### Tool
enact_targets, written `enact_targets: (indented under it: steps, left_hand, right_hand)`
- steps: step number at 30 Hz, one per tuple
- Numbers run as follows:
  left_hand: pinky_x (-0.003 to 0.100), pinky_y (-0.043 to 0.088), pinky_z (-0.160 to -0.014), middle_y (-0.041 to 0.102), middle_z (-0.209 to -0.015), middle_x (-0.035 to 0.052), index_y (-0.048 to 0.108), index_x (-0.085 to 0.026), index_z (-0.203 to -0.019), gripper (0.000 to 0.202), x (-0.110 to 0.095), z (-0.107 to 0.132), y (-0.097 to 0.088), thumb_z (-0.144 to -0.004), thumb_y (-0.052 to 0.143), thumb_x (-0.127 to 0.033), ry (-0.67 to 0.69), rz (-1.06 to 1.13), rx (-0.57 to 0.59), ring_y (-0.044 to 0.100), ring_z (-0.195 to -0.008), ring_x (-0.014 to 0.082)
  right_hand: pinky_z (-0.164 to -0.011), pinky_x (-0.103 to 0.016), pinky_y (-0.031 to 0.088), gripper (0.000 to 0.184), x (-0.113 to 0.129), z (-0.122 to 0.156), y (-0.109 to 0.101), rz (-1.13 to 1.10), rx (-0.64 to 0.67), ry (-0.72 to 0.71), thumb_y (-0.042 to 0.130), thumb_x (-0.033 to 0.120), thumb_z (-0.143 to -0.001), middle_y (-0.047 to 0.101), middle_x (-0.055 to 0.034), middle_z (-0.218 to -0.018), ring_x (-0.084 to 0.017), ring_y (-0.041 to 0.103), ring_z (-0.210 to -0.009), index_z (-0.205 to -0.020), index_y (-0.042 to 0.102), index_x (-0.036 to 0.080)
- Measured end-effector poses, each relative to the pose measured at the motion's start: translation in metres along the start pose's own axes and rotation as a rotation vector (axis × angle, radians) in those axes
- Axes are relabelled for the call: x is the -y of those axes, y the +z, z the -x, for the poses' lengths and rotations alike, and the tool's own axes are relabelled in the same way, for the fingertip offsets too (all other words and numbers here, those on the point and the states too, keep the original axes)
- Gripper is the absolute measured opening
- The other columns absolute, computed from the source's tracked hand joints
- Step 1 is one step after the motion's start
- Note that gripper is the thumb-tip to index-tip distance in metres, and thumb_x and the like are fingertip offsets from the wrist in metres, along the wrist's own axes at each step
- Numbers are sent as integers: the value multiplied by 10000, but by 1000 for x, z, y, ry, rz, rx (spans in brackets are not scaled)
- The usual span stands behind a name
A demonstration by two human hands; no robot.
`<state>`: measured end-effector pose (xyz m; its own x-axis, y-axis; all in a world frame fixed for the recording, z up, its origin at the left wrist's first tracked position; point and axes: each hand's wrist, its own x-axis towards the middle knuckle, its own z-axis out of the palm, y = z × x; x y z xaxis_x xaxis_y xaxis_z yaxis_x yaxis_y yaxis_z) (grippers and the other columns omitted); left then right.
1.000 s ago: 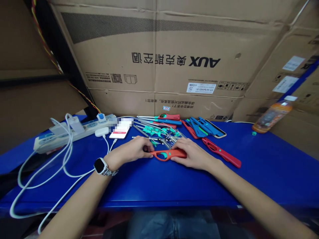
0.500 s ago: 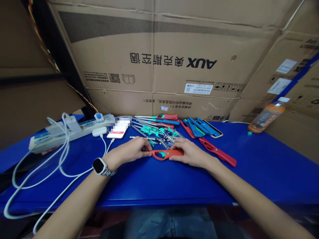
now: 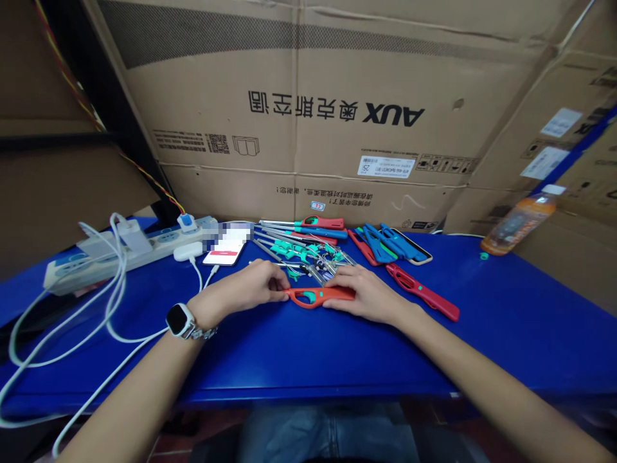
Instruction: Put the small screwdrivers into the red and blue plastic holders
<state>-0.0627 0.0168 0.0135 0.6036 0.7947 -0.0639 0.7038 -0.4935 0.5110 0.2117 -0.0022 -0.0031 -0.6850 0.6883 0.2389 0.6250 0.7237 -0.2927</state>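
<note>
An orange-red lighter body (image 3: 318,296) with a teal trigger lies on the blue table (image 3: 308,360) between my hands. My left hand (image 3: 245,290), with a smartwatch at its wrist, pinches the left tip of the body with closed fingers. My right hand (image 3: 365,292) covers and grips the body's right end. Just behind my hands lies a heap of metal rods with teal parts (image 3: 301,252). Another red lighter body (image 3: 424,292) lies to the right of my right hand.
A phone (image 3: 227,245) on a white cable and a power strip (image 3: 110,252) lie at the left, cables trailing over the table's front. Blue and red shells (image 3: 385,243) sit behind. An orange bottle (image 3: 520,222) leans at the right. Big cardboard boxes (image 3: 308,109) wall the back.
My hands and the orange-red lighter body stay almost where they were; only the view has shifted slightly.
</note>
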Motion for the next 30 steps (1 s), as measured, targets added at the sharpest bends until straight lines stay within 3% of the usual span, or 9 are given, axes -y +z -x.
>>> enact_targets:
  steps: [10,17,20,23,26,30]
  left_hand:
    - [267,426,-650,722,-837,63,753,-174,-847,199,1,-1,2,-806,651,-340,18,11,-17,616,-713,187]
    - [244,407,-594,671,-758,19,671,-173,-878,188,6,-2,6,-794,651,-340,9,72,-2,576,-656,162]
    - [246,400,-598,648,-764,13,626,-176,-836,164,1,1,3,-812,641,-338,32,89,-27,560,-661,159]
    - [252,419,-633,655,-824,13,624,-185,-920,179,-3,2,0,-798,664,-309,62,130,-64,572,-706,163]
    - [263,434,-659,665,-858,21,657,-190,-966,190,-6,3,-2,-803,660,-286,114,138,-66,578,-730,165]
    - [271,444,-669,655,-840,32,683,-177,-861,115,-7,3,-5,-817,650,-278,181,105,-105,576,-741,169]
  right_hand:
    - [-743,-315,410,321,1,-2,1,10,16,18,648,484,-875,629,-57,-887,-198,564,-848,-956,707,179]
    - [-816,-352,395,310,7,-1,1,-75,15,95,688,467,-840,635,-59,-973,-215,557,-905,-921,595,183]
    - [-731,-308,395,285,12,3,4,-120,0,158,690,411,-837,644,-24,-902,-189,557,-805,-964,541,205]
    - [-627,-259,367,273,15,5,7,-176,-25,211,693,343,-823,638,20,-805,-155,549,-684,-988,512,222]
    - [-626,-249,373,231,17,5,8,-193,-65,205,690,309,-820,660,20,-817,-146,579,-686,-973,541,221]
    - [-683,-262,406,185,17,6,5,-147,-65,136,631,356,-885,706,-18,-881,-165,630,-760,-1001,643,213]
